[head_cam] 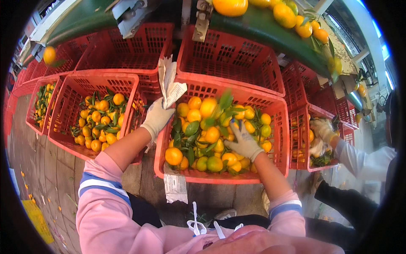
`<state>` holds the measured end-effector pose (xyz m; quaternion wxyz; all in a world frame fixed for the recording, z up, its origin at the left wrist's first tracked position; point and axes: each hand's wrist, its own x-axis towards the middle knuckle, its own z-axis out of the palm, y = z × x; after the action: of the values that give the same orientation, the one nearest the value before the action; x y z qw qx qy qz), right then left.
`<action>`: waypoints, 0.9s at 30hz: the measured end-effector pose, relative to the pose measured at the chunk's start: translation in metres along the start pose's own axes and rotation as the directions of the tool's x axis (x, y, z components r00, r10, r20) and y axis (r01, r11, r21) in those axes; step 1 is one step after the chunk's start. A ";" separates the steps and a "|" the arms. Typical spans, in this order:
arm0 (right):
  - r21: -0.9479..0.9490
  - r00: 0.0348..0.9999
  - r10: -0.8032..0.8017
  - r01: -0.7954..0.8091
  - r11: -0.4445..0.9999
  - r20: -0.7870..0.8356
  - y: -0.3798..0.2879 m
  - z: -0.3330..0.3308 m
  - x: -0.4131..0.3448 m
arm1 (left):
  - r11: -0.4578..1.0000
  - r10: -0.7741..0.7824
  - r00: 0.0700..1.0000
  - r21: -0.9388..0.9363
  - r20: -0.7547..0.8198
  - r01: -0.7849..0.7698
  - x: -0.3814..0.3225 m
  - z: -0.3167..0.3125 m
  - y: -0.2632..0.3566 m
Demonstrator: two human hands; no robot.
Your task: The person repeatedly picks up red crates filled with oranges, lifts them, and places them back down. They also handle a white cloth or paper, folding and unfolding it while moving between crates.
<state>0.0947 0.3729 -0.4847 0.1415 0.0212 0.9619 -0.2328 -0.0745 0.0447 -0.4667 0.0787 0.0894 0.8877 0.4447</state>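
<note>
My left hand (pixel 158 116), in a pale knit glove, grips a bundle of folded printed paper (pixel 171 83) at the left wall of a red plastic crate (pixel 209 179). The crate holds orange and greenish mandarins (pixel 212 135) with leafy stems. My right hand (pixel 242 139), gloved too, lies over the fruit right of the middle with its fingers spread. A blue mark or object shows at its fingertips; whether it holds fruit I cannot tell. Blurred green leaves (pixel 225 101) and a mandarin are just above it. Another printed paper (pixel 176 187) hangs over the crate's near edge.
More fruit crates (pixel 92 155) stand left. Red crates without visible fruit (pixel 228 79) stand behind, below a green conveyor belt (pixel 263 35) carrying mandarins. A co-worker's gloved hand (pixel 323 130) is over a crate at right. A yellow crate (pixel 37 222) lies on the floor at lower left.
</note>
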 end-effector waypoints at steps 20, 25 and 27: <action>0.130 0.960 -0.267 0.276 0.952 -0.084 -0.026 -0.030 -0.021 | 0.996 -0.026 1.000 0.086 -0.010 0.027 -0.001 0.002 0.002; 0.151 0.949 -0.302 0.313 0.938 -0.088 -0.024 -0.030 -0.021 | 0.996 -0.087 0.995 -0.025 0.049 0.089 -0.004 -0.004 0.012; 0.216 0.974 -0.224 0.226 0.950 -0.037 -0.023 -0.027 -0.022 | 0.998 -0.054 0.998 0.012 0.017 0.054 -0.004 -0.003 0.012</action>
<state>0.1065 0.3651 -0.4453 0.1049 -0.0717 0.9275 -0.3517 -0.0701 0.0482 -0.4546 0.0977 0.0695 0.8918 0.4363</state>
